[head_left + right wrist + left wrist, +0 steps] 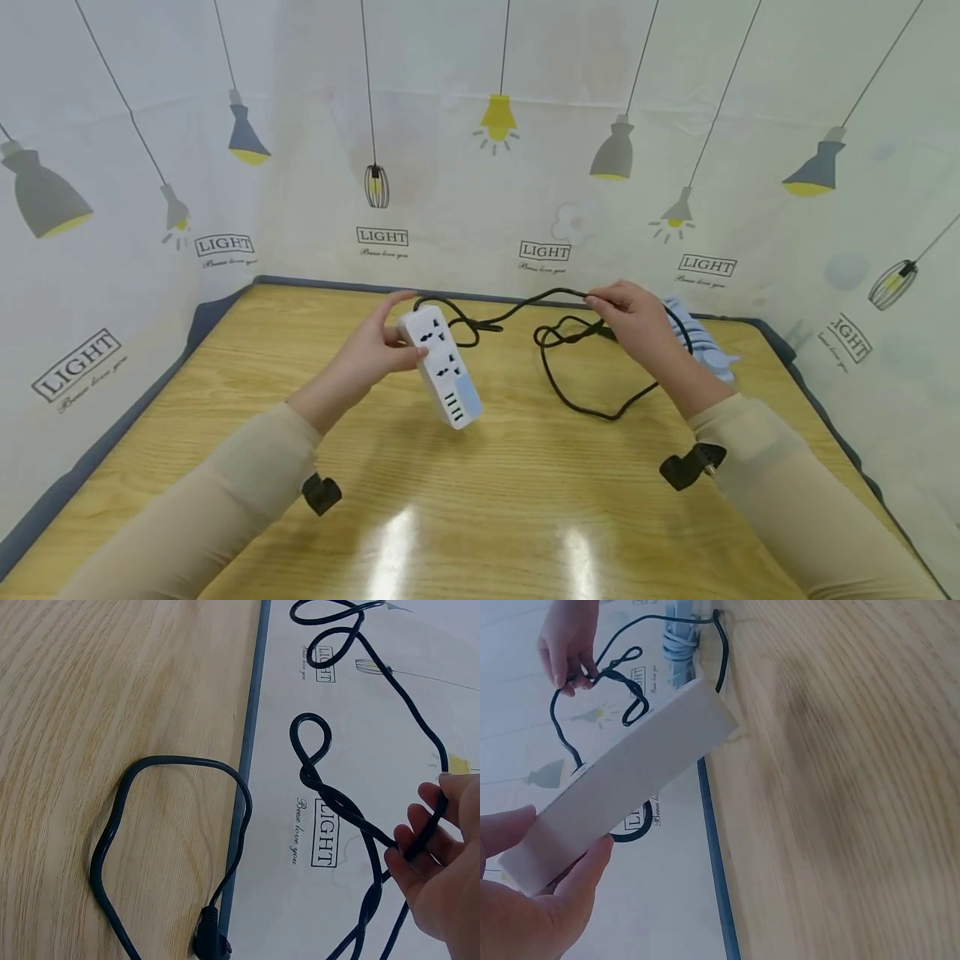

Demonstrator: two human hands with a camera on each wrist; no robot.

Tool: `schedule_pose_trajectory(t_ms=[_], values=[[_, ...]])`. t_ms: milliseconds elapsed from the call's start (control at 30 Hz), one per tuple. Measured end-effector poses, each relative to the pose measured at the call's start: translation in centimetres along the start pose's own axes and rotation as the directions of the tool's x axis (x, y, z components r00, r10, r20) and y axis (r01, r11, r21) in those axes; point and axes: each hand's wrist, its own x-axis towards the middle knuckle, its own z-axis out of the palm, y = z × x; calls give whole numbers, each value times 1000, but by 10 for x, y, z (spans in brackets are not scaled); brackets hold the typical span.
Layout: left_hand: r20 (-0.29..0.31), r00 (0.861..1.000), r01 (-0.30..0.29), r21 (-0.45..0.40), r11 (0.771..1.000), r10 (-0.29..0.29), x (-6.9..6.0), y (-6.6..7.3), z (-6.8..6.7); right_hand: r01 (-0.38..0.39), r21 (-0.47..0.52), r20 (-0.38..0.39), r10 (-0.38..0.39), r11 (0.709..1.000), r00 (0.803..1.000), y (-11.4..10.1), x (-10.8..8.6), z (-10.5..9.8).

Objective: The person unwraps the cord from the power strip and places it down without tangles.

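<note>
My left hand [367, 348] grips the upper end of a white power strip [442, 367], thumb on one side and fingers on the other. The strip is tilted, its sockets and USB ports facing up toward the head view; the left wrist view shows its plain white side [630, 784]. A black cord [517, 310] runs from the strip's top end across to my right hand [633, 321], which pinches it. In the right wrist view the cord [337, 799] hangs twisted and looped below the curled fingers. Its black plug [210, 934] shows at the lower edge.
At the back right of the wooden table [525, 492] lies a light-blue object wrapped in cord [697, 337], partly hidden behind my right wrist. A printed cloth backdrop [450, 192] stands around the table's back and sides. Dark edging [360, 287] runs along the back.
</note>
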Motion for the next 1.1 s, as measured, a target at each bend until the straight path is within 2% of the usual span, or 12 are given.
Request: schedule_pose_trajectory(t_ms=[133, 300, 433, 567, 767, 1100], values=[[-30, 999, 38, -44, 998, -40, 5, 2, 5, -22, -11, 22, 22, 1000, 1000, 1, -1, -2], [-22, 996, 80, -49, 996, -81, 11, 1, 11, -54, -22, 82, 55, 998, 995, 5, -3, -2], [-10, 998, 68, -33, 997, -68, 15, 0, 17, -83, -48, 145, 89, 995, 985, 10, -3, -1], [6, 999, 49, -19, 999, -49, 18, -2, 22, -88, -85, 172, 101, 993, 980, 15, -4, 1], [5, 996, 84, -10, 996, -84, 24, -4, 28, -54, -149, 160, 78, 987, 984, 21, -7, 5], [20, 993, 118, -18, 993, -117, 39, -12, 27, -29, -188, 109, 50, 982, 993, 28, -10, 3]])
